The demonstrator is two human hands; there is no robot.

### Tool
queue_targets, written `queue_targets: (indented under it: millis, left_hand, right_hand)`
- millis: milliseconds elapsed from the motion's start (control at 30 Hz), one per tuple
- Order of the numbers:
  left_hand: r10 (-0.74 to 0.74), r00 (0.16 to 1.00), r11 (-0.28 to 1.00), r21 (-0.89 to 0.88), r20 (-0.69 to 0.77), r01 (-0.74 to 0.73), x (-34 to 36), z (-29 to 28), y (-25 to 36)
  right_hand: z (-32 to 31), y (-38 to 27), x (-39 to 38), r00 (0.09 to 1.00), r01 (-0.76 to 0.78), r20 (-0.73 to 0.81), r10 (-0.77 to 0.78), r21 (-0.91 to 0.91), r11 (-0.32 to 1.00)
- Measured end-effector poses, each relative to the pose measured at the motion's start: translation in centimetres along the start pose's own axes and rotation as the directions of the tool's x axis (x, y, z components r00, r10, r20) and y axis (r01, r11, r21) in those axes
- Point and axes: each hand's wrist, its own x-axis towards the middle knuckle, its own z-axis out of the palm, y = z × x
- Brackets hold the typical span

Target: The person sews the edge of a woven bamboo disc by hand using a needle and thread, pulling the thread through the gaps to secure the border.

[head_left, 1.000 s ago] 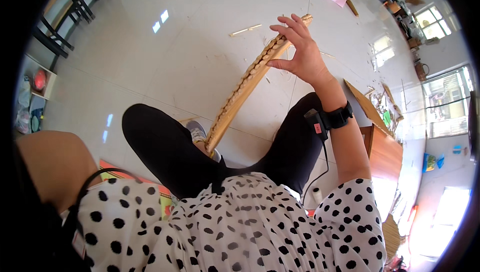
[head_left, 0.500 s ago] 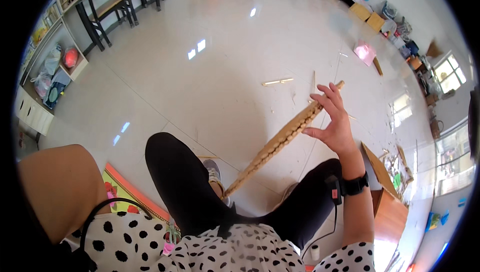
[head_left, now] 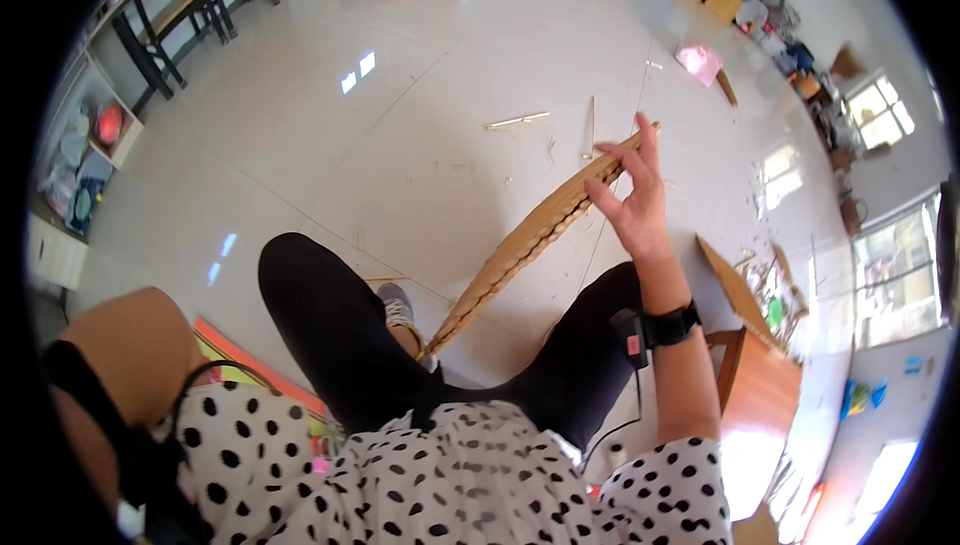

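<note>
Right hand (head_left: 640, 213) has the long tan braided strip (head_left: 525, 230) up by its far end; step in hand looks like holding and checking the strip, going by the pose. Thumb at the knobbly edge, fingers spread at the smooth edge: grip reads as clamped lightly across the strip. Left hand out of view, can't tell its grip. Next move, my judgement: any turn or shift calls for a firmer pinch and some care with the low end. Strip is in front of the person, over the near part of the tiled floor (head_left: 400, 180), well in from the floor's right edge. Long axis runs diagonally: low end beside the left shoe (head_left: 397, 303), tapered far end pointing forward and right, roughly at the pink sheet (head_left: 700, 63) near the floor's far right edge. Knobbly edge faces right and toward the person, smooth side forward-left. Can't tell if the low end touches the shoe or leg (head_left: 335, 305).
</note>
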Motion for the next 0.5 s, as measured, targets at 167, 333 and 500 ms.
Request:
queue_targets:
  millis: [167, 333, 500]
  left_hand:
    - [-0.088, 0.943, 0.996, -0.003, -0.32, 0.092, -0.6, 1.1, 0.0]
    - [-0.078, 0.92, 0.988, -0.155, -0.385, 0.019, 3.5, 8.9, -0.5]
    - [-0.073, 0.992, 0.986, -0.156, -0.106, 0.056, 3.8, 21.8, -3.0]
  right_hand:
    - [0.2, -1.6, -1.4, 0.934, -0.309, -0.139, 0.33, 0.155, 0.938]
    - [0.4, -0.4, -3.3, 0.766, -0.473, -0.241, 0.596, 0.418, 0.776]
    - [0.2, -1.3, -3.2, 0.539, -0.497, 0.085, 0.838, 0.835, 0.235]
